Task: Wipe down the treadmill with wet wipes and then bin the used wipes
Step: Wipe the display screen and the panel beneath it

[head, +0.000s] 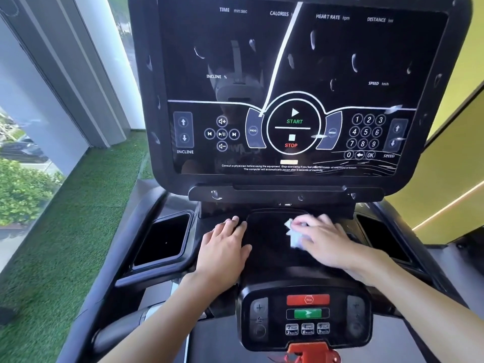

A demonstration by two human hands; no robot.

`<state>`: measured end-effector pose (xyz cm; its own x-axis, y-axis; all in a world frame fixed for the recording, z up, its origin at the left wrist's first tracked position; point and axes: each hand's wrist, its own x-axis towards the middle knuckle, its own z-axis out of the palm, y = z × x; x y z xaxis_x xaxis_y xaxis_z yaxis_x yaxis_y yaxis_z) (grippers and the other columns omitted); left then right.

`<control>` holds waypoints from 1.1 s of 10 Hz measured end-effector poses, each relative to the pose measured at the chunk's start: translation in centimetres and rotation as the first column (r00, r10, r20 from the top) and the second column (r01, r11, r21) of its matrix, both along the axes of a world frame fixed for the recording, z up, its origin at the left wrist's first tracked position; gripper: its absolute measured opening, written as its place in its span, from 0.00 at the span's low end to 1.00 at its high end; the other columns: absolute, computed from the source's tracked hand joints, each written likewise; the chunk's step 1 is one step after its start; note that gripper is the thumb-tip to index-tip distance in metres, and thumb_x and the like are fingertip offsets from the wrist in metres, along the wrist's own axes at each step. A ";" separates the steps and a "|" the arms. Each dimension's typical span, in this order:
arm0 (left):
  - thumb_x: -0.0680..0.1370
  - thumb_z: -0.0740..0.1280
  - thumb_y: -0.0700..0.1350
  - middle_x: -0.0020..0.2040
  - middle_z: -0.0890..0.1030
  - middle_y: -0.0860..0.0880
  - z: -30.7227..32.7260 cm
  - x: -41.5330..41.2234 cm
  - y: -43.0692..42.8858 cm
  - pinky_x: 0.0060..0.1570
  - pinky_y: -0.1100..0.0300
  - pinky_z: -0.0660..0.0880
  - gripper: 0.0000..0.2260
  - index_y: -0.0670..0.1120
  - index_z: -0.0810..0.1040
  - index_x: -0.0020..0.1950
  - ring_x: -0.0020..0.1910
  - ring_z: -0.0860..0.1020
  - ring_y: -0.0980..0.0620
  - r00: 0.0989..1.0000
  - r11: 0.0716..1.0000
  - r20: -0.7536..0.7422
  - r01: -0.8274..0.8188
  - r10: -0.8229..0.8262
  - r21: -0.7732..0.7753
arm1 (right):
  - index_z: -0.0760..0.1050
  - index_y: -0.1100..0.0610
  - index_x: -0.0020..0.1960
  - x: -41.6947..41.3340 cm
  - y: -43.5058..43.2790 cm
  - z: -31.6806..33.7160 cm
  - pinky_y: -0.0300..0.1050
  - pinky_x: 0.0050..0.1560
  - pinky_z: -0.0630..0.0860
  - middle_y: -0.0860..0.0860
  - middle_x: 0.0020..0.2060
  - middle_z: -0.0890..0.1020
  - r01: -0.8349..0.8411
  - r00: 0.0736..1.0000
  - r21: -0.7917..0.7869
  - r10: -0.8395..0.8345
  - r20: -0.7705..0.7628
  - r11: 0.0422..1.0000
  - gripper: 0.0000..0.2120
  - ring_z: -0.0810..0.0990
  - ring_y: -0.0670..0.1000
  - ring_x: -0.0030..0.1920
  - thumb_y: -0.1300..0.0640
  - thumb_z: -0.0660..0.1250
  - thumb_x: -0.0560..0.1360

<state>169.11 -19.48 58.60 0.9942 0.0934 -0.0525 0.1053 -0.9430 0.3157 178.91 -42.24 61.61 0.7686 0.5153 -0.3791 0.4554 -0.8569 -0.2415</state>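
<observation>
The black treadmill console (288,184) fills the view, its glossy screen streaked with wet smears. Below the screen is a dark flat tray (269,239). My right hand (324,239) presses a crumpled white wet wipe (294,233) onto the right part of that tray, fingers spread over the wipe. My left hand (222,247) lies flat on the tray's left edge, fingers apart, holding nothing.
A lower control pod (306,315) with a red stop button and a green button sits near me. A red safety clip (311,355) hangs below it. Cup holders (165,239) flank the tray. Green turf (65,244) and a window lie left, a yellow wall (450,163) right.
</observation>
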 end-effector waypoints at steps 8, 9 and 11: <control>0.83 0.56 0.56 0.80 0.54 0.54 0.0 -0.1 -0.1 0.73 0.56 0.55 0.25 0.53 0.56 0.80 0.78 0.54 0.53 1.000 1.000 -0.012 -0.010 0.010 -0.008 | 0.72 0.50 0.71 0.6 -1.7 -0.1 0.45 0.70 0.62 0.36 0.66 0.67 -0.056 0.993 0.130 0.068 -0.097 0.990 0.22 0.65 0.46 0.67 0.63 0.56 0.80; 0.83 0.56 0.56 0.80 0.55 0.54 0.0 -0.1 -0.2 0.73 0.56 0.55 0.26 0.53 0.56 0.80 0.78 0.54 0.53 1.000 1.000 -0.006 -0.014 0.014 -0.005 | 0.77 0.55 0.63 0.4 -1.5 0.1 0.38 0.62 0.66 0.38 0.59 0.70 -0.125 0.985 0.156 0.142 -0.098 0.980 0.14 0.70 0.44 0.61 0.58 0.66 0.78; 0.83 0.56 0.56 0.80 0.55 0.55 0.0 -0.2 -0.1 0.73 0.56 0.55 0.26 0.54 0.56 0.80 0.78 0.54 0.54 1.000 1.000 -0.010 -0.014 0.014 -0.008 | 0.76 0.48 0.47 0.5 -1.0 0.0 0.47 0.43 0.72 0.45 0.50 0.75 -0.034 0.997 0.169 0.046 -0.068 0.985 0.07 0.76 0.48 0.43 0.57 0.63 0.73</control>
<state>168.96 -19.55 58.64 0.9923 0.1069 -0.0628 0.1215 -0.9389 0.3219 179.40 -43.27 61.59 0.7203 0.6057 -0.3382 0.4647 -0.7832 -0.4130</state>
